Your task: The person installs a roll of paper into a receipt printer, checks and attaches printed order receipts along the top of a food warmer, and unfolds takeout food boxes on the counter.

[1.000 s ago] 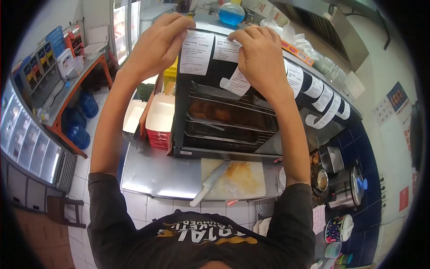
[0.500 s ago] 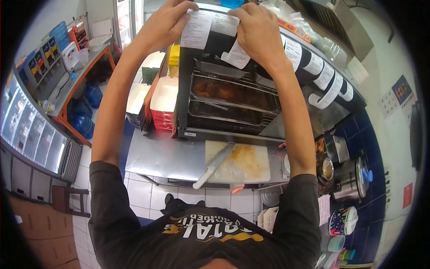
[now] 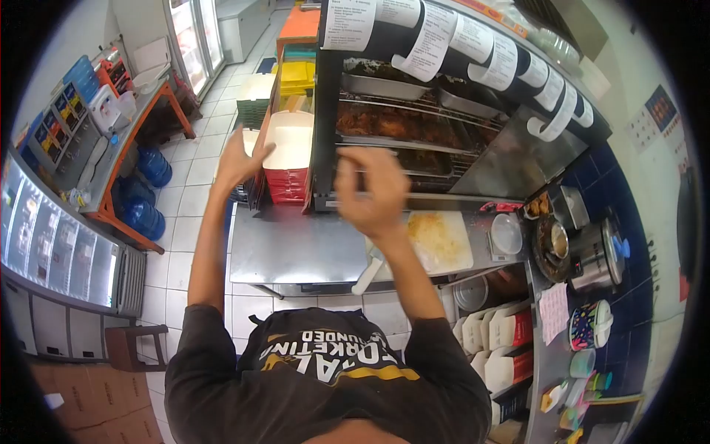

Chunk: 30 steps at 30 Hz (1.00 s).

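Observation:
My left hand (image 3: 240,161), thumb and fingers apart, is beside a stack of red paper food boxes (image 3: 288,181) with white insides. It overlaps the left edge of the stack in view; whether it touches I cannot tell. My right hand (image 3: 376,189) hovers in front of the warming cabinet (image 3: 323,148), fingers loosely curled with a gap to the thumb and nothing seen in them. Below it, a knife (image 3: 366,276) with a white handle lies on the metal table, partly behind my right forearm. A stained white cutting board (image 3: 447,244) lies beside it.
Printed order slips (image 3: 436,41) hang along the cabinet's top edge, above trays of browned food (image 3: 410,127). Yellow boxes (image 3: 298,76) are stacked behind the red ones. To the right stand a clear round container (image 3: 506,233) and a metal cooker (image 3: 584,259). A brown stool (image 3: 138,348) is at left.
Both hands have come down from the order slips at the cabinet's top. My left hand is now by the red boxes, my right before the cabinet. The view has shifted.

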Motion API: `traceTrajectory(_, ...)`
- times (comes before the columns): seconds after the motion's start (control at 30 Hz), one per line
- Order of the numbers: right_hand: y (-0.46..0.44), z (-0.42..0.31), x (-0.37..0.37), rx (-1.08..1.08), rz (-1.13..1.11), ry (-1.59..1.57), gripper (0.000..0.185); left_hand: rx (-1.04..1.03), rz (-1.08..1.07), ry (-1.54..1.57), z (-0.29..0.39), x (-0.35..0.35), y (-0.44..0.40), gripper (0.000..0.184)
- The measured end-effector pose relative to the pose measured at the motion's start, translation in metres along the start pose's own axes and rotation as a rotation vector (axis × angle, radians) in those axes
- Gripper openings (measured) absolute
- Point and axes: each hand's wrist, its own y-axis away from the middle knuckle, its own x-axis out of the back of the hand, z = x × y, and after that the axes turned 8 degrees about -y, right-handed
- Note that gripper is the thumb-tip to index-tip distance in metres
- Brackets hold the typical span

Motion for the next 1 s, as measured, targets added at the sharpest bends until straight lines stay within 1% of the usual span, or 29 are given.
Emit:
traceTrajectory(0.03,0.022,0.007,-0.024,-0.180,-0.088,0.066,0.026,0.035,-0.176,-0.028,-0.003,-0.006,0.011,0.042)
traceTrajectory(0.07,0.042,0.016,-0.046,-0.357,-0.174,0.129,0.032,0.047,-0.261,-0.042,-0.006,-0.011,0.017,0.041)
traceTrajectory(0.1,0.064,0.027,-0.064,-0.356,-0.163,0.135,0.032,0.057,-0.346,-0.057,-0.009,-0.016,0.023,0.040)
traceTrajectory(0.17,0.099,0.046,-0.093,-0.617,-0.356,0.386,0.048,0.146,-0.457,0.095,-0.014,-0.026,0.028,0.033)
traceTrajectory(0.2,0.104,0.051,-0.102,-0.614,-0.347,0.387,0.048,0.137,-0.452,0.095,-0.015,-0.028,0.028,0.033)
traceTrajectory(0.27,0.109,0.057,-0.117,-0.757,-0.483,0.365,0.051,0.160,-0.324,0.073,-0.015,-0.029,0.028,0.030)
traceTrajectory(0.37,0.117,0.066,-0.138,-0.741,-0.427,0.357,0.049,0.173,-0.318,0.046,-0.019,-0.028,0.025,0.030)
traceTrajectory(0.4,0.116,0.068,-0.142,-0.790,-0.426,0.340,0.043,0.168,-0.313,0.047,-0.021,-0.028,0.025,0.030)
traceTrajectory(0.43,0.120,0.073,-0.145,-0.790,-0.422,0.340,0.043,0.174,-0.301,0.075,-0.024,-0.027,0.026,0.030)
traceTrajectory(0.5,0.124,0.082,-0.150,-0.729,-0.349,0.387,0.034,0.172,-0.288,0.103,-0.029,-0.026,0.026,0.031)
traceTrajectory(0.6,0.130,0.081,-0.146,-0.686,-0.390,0.459,0.029,0.207,-0.318,0.114,-0.037,-0.024,0.028,0.030)
traceTrajectory(0.67,0.133,0.076,-0.142,-0.699,-0.386,0.461,0.029,0.203,-0.263,0.123,-0.047,-0.028,0.029,0.029)
traceTrajectory(0.7,0.132,0.071,-0.138,-0.711,-0.374,0.470,0.029,0.217,-0.270,0.112,-0.051,-0.027,0.029,0.029)
traceTrajectory(0.77,0.128,0.064,-0.131,-0.719,-0.394,0.463,0.029,0.266,-0.297,0.227,-0.059,-0.024,0.027,0.032)
traceTrajectory(0.8,0.125,0.065,-0.130,-0.726,-0.385,0.450,0.030,0.279,-0.307,0.215,-0.067,-0.026,0.026,0.032)
traceTrajectory(0.87,0.123,0.064,-0.127,-0.746,-0.384,0.430,0.031,0.296,-0.372,0.335,-0.083,-0.032,0.026,0.033)
traceTrajectory(0.9,0.122,0.063,-0.125,-0.762,-0.394,0.408,0.032,0.307,-0.380,0.328,-0.085,-0.030,0.027,0.033)
traceTrajectory(0.97,0.115,0.056,-0.121,-0.778,-0.407,0.385,0.033,0.395,-0.439,0.449,-0.078,-0.023,0.024,0.034)
traceTrajectory(1.0,0.110,0.049,-0.118,-0.776,-0.386,0.404,0.034,0.357,-0.427,0.472,-0.079,-0.024,0.025,0.032)
